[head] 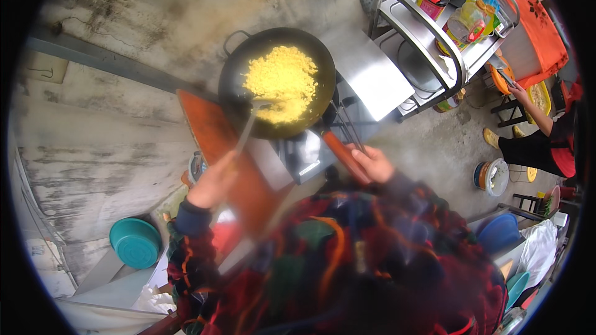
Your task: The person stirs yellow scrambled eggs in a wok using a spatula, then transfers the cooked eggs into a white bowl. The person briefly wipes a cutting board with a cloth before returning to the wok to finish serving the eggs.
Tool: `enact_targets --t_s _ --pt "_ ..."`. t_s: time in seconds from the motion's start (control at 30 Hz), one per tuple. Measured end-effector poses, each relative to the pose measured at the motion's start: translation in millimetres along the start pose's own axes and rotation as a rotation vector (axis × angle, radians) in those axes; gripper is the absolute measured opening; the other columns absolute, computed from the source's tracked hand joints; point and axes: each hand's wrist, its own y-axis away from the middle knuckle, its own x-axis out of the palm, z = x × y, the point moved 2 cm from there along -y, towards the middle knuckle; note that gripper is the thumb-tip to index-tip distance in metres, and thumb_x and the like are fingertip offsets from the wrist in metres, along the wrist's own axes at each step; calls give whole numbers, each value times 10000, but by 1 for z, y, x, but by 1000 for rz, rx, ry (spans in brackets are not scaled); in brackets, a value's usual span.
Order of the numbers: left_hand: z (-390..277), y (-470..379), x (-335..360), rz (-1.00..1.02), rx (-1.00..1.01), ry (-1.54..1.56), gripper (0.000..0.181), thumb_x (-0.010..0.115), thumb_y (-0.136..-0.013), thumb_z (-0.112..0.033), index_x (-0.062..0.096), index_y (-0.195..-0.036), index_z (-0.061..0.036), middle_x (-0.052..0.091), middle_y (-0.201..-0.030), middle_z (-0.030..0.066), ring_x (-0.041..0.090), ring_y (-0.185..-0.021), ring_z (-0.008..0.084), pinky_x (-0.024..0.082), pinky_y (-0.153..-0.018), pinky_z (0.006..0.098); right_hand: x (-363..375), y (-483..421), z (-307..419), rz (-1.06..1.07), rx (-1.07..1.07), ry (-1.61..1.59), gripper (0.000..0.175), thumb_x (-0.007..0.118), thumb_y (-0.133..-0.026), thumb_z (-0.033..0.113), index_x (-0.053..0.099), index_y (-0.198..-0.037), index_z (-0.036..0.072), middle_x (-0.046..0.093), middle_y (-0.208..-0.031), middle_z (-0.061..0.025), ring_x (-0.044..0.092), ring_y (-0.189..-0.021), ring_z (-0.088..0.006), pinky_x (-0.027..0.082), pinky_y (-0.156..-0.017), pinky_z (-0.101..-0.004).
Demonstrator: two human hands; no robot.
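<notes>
A dark wok [233, 93] with one small loop handle holds crumbled yellow food [281, 79], which looks like scrambled egg. My left hand [214, 180] grips a metal spatula [247, 132]; its blade rests at the near edge of the food. On the other side, my right hand [376, 165] is closed at the wok's reddish-brown wooden handle [342, 153], the thumb lying over it. Thin dark rods [347, 123], perhaps chopsticks, run from this same hand toward the wok's rim. My fingers under the handle are hidden.
Under the wok is a stove [305, 156], partly hidden. An orange-brown board [209, 125] leans at left near the stained wall. A metal cart [447, 51] carries bottles at upper right. Another person's hand [514, 89] holds a knife at far right. A teal basin [135, 244] sits lower left.
</notes>
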Motion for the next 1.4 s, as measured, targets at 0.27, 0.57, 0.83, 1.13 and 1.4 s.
enact_targets --t_s 0.27,0.57,0.83,1.13,1.4 --pt "-13 2 -27 135 -65 -175 505 552 -887 -140 416 -1348 14 622 -1065 206 611 -960 296 477 -841 343 0 -4 -2 19 2 -33 364 517 -960 250 566 -1223 4 661 -1013 -97 615 -889 -147 493 -789 -271" --pt "19 -59 49 -106 -55 138 503 512 -926 -91 357 -1403 -56 598 -876 67 468 -430 76 416 -401 238 0 0 3 -9 -1 22 354 523 -957 244 573 -1210 2 661 -1015 -97 614 -896 -145 492 -796 -272" --pt "12 -87 39 -159 91 49 510 514 -923 -102 357 -1404 -47 621 -945 114 505 -470 104 441 -436 254 2 -2 4 -4 -13 14 352 516 -960 253 578 -1200 3 662 -1025 -100 619 -902 -152 494 -800 -274" --pt "-9 -91 46 -138 -97 205 516 522 -922 -132 364 -1404 -34 637 -936 142 619 -659 175 515 -603 300 2 0 4 -25 -25 47 363 521 -958 268 574 -1204 7 664 -1004 -97 620 -889 -153 495 -788 -273" --pt "8 -130 65 -258 70 62 511 524 -909 -117 382 -1398 -62 591 -996 132 509 -683 166 446 -605 282 1 -1 3 -26 0 34 350 518 -958 257 579 -1206 17 665 -1002 -96 620 -887 -150 491 -793 -271"
